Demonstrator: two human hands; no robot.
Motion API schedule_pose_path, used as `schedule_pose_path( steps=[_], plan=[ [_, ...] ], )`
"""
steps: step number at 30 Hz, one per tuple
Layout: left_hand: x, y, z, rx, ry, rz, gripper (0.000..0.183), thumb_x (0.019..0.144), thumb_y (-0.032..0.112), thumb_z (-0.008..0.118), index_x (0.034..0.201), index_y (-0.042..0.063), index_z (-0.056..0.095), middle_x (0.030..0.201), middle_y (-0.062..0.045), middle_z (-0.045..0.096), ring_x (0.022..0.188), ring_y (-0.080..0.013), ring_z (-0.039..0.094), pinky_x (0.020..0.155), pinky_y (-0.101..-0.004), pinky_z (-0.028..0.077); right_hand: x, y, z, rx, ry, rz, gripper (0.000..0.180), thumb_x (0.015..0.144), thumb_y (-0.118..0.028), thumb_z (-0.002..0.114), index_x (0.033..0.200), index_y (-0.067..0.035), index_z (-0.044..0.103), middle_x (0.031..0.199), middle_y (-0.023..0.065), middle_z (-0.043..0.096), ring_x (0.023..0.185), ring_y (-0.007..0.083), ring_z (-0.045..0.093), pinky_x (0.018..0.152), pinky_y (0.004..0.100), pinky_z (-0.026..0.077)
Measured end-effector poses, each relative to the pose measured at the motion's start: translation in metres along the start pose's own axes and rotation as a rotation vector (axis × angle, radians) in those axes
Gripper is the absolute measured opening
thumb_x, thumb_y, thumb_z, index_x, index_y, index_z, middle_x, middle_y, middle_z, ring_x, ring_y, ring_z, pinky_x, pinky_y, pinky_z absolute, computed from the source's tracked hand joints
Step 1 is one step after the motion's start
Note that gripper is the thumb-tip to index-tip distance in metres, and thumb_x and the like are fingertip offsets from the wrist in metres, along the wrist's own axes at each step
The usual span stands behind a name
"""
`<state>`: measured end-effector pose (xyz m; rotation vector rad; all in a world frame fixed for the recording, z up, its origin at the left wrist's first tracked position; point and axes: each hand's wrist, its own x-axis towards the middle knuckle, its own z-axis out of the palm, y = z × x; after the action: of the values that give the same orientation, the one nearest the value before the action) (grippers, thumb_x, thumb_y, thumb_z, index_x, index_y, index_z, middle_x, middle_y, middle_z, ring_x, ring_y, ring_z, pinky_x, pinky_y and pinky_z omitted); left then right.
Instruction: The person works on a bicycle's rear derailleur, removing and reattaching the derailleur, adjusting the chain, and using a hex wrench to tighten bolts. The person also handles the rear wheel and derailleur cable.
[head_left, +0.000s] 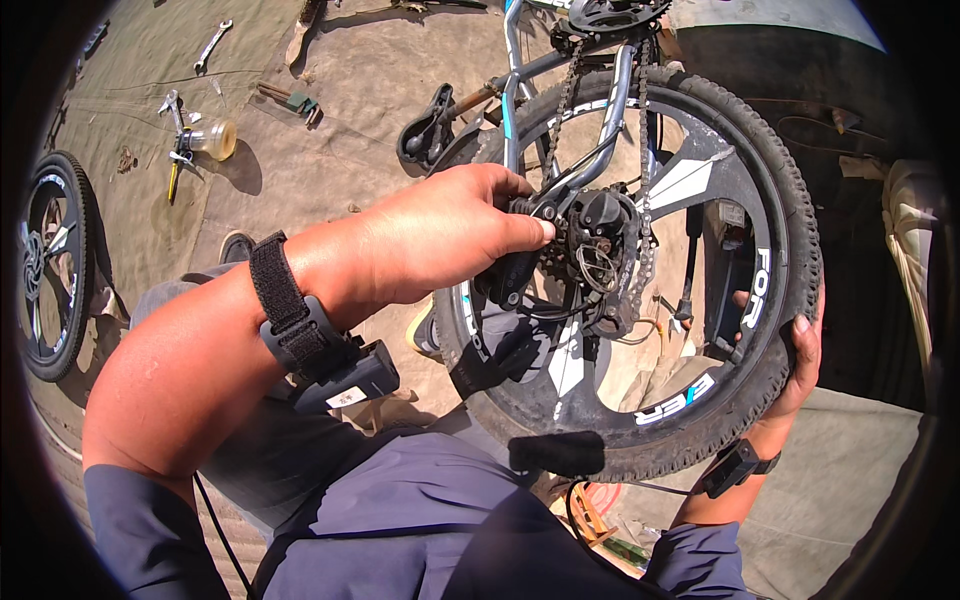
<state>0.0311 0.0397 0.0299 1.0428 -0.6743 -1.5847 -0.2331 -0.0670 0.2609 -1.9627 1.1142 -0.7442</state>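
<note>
A bicycle lies in front of me with its rear wheel (679, 186) close to my body. My left hand (457, 225) grips the rear end of the bicycle frame (547, 212) beside the hub, thumb on the near side; its other fingers are partly hidden. Next to the thumb sit the rear derailleur (602, 251) and its loosely looped cable. The chain (643, 142) runs from there up to the crankset (615, 16). On the wheel's right side, my right hand (804, 367) holds the knobby tyre (799, 225), with some fingers reaching behind the rim.
Another wheel (54, 262) rests at the far left. On the ground cloth lie an open-end wrench (214, 46), a hex key set (292, 101), a brush (304, 34) and a jar (214, 140) beside an adjustable wrench (172, 112). The saddle (426, 135) is near the ground.
</note>
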Motion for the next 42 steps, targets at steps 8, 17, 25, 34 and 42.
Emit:
schedule_pose_path(
  steps=[8,17,25,34,42],
  plan=[
    [0.002,-0.01,0.002,-0.153,0.011,0.048,0.056,0.1,0.038,0.082,0.123,-0.011,0.071,0.101,-0.01,0.076,0.09,-0.0161,0.069,0.083,-0.0324,0.056,0.003,0.001,-0.004,0.06,-0.003,0.017,0.088,0.093,-0.03,0.065,0.169,-0.003,0.029,0.142,0.0244,0.063,0.106,0.0329,0.077,0.085,0.04,0.069],
    [-0.002,-0.002,0.003,0.082,0.012,0.123,0.063,0.099,0.041,0.083,0.129,-0.013,0.068,0.104,-0.014,0.077,0.092,-0.018,0.072,0.083,-0.0345,0.059,0.007,0.002,-0.005,0.169,-0.025,0.018,0.091,0.089,-0.022,0.069,0.169,-0.002,0.03,0.148,0.0248,0.06,0.109,0.0357,0.076,0.09,0.0428,0.068],
    [0.002,-0.002,0.001,0.111,0.019,0.146,0.064,0.098,0.038,0.084,0.133,-0.013,0.066,0.107,-0.015,0.078,0.094,-0.0183,0.073,0.086,-0.0348,0.059,0.005,0.0,0.002,0.148,0.021,0.014,0.094,0.087,-0.024,0.069,0.169,0.0,0.03,0.15,0.0257,0.058,0.11,0.0351,0.076,0.092,0.0423,0.068],
    [0.008,-0.014,-0.004,0.146,-0.069,0.303,0.063,0.092,0.021,0.089,0.143,-0.006,0.062,0.109,-0.016,0.079,0.098,-0.0204,0.074,0.09,-0.0358,0.06,0.005,-0.001,0.003,0.131,0.034,0.022,0.095,0.086,-0.025,0.07,0.169,-0.001,0.03,0.151,0.0257,0.058,0.11,0.0349,0.076,0.093,0.0425,0.068],
    [0.007,-0.009,-0.016,0.701,-0.018,0.746,0.063,0.082,0.011,0.09,0.141,0.005,0.066,0.124,-0.015,0.073,0.119,-0.0392,0.068,0.103,-0.0467,0.056,0.006,0.0,0.001,0.116,0.042,0.024,0.096,0.084,-0.027,0.07,0.168,-0.002,0.031,0.148,0.0251,0.059,0.106,0.0343,0.077,0.09,0.0414,0.068]
  ],
)
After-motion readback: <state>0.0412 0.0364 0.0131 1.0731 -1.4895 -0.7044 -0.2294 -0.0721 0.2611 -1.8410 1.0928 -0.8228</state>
